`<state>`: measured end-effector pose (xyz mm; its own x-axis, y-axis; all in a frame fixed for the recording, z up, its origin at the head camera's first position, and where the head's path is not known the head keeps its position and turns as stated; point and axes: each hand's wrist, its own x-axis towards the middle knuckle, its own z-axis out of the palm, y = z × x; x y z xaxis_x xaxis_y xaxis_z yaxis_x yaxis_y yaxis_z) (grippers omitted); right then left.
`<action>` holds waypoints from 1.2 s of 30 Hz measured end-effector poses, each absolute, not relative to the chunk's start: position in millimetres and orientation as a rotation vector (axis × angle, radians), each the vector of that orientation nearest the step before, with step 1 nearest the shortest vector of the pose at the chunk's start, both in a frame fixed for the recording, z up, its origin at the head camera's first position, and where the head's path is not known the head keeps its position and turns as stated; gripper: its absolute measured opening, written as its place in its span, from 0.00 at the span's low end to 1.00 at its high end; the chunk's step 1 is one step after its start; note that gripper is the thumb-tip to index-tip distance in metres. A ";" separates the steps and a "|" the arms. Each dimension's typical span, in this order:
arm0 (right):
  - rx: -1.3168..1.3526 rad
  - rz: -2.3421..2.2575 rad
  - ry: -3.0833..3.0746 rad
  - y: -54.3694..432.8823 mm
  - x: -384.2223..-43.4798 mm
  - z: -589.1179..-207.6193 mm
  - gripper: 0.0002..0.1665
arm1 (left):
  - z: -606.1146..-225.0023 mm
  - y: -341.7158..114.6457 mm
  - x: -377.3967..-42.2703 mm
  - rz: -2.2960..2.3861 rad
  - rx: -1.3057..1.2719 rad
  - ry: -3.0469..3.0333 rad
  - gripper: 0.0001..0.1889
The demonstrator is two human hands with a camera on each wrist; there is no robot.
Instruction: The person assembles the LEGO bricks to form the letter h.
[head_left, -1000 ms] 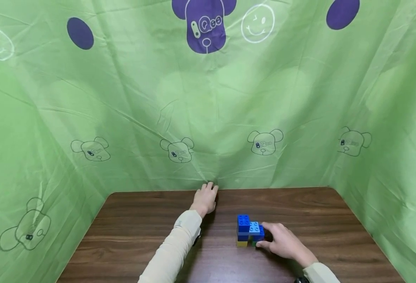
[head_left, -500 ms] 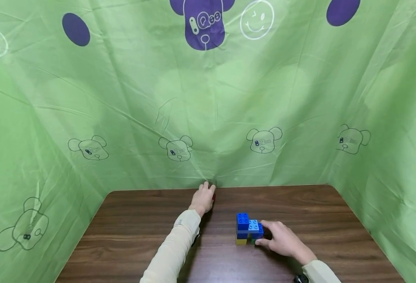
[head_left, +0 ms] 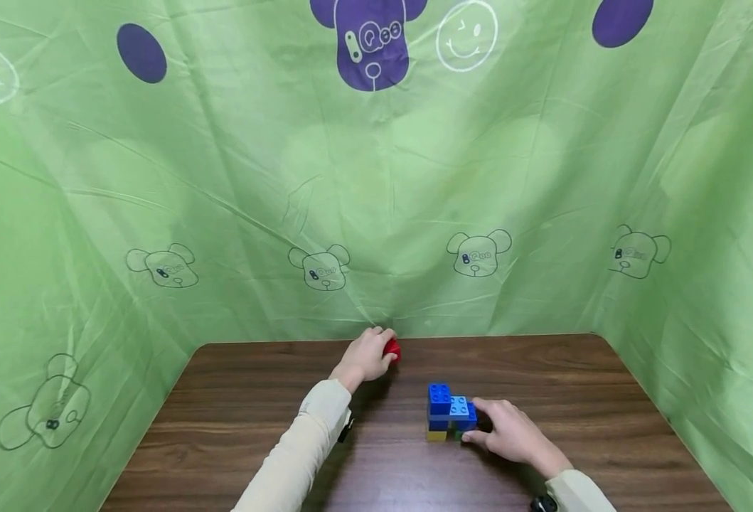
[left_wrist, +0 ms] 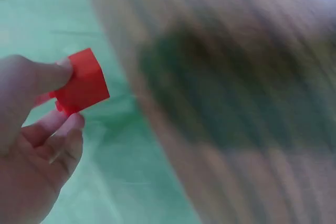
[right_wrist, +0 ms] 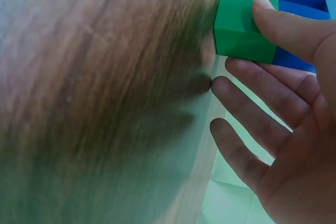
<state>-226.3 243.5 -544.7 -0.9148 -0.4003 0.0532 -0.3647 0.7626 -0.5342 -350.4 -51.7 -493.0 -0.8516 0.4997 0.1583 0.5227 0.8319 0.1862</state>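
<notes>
My left hand [head_left: 368, 354] pinches a red toy building brick [left_wrist: 84, 82] between thumb and fingers, near the far edge of the table. In the left wrist view the thumb lies on one side of the brick and the fingertips on the other. My right hand [head_left: 510, 432] holds the right side of a small stack of bricks [head_left: 439, 400] on the table. The stack shows dark blue and light blue bricks above a yellow one. In the right wrist view the thumb presses the green brick [right_wrist: 244, 27] at its base, with several fingers spread apart below.
The dark wood table [head_left: 248, 398] has a rounded far edge. Green fabric [head_left: 414, 178] printed with bear heads hangs around its back and sides. The stack stands right of centre, nearer to me than the red brick.
My left hand has turned and drawn slightly back from the far edge, bringing the red brick into view. The right hand has stayed on the stack.
</notes>
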 end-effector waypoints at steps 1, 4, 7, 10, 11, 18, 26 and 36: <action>-0.624 -0.854 2.886 243.5 -226.2 -544.7 0.24 | -486.3 -52.0 -346.5 -0.382 -0.848 -2.900 0.18; -0.615 -0.851 2.879 243.4 -225.7 -544.3 0.25 | -464.1 -50.6 -331.7 -0.519 -0.959 -2.859 0.17; -0.609 -0.855 2.881 243.3 -225.4 -543.8 0.26 | -442.6 -46.5 -314.3 -0.642 -1.074 -2.809 0.17; -0.611 -0.856 2.887 243.8 -225.0 -543.3 0.26 | -423.9 -40.2 -295.5 -0.686 -1.168 -2.771 0.18; -0.614 -0.859 2.886 243.9 -225.0 -543.1 0.26 | -419.1 -38.0 -289.4 -0.682 -1.192 -2.761 0.18; -0.656 -0.875 2.900 243.4 -225.3 -543.7 0.21 | -405.2 -20.6 -259.9 -0.494 -1.325 -2.711 0.18; -0.667 -0.888 2.904 242.1 -225.7 -546.2 0.19 | -408.8 -15.5 -257.8 -0.548 -1.389 -2.749 0.13; -0.647 -0.876 2.886 243.3 -226.5 -544.6 0.21 | -394.7 -4.4 -259.5 -0.380 -1.441 -2.792 0.09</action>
